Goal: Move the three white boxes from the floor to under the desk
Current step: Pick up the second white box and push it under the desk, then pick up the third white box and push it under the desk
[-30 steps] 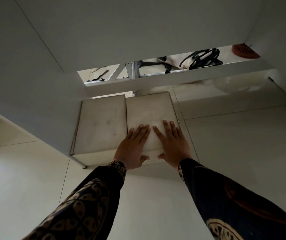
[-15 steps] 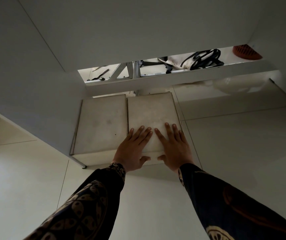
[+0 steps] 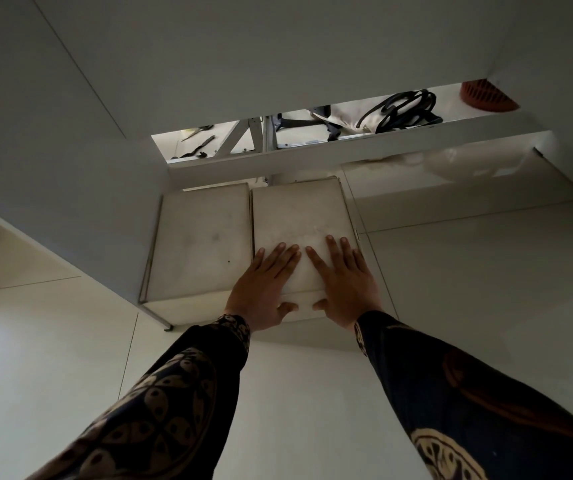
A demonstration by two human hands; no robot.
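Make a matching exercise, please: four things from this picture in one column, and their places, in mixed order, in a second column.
Things:
1. left hand
2. left box
3. red object
4. black straps

Places:
A. far right corner, behind the white bar
B. on the right box, beside the right hand
C. lying on pale cloth behind the bar
D. beside the right box, no hand on it

Pairs: 1-B, 2-D, 3-A, 4-C

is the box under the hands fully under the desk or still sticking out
Sticking out. The right box has its near edge past the desk, level with the left box; both hands lie flat on it.
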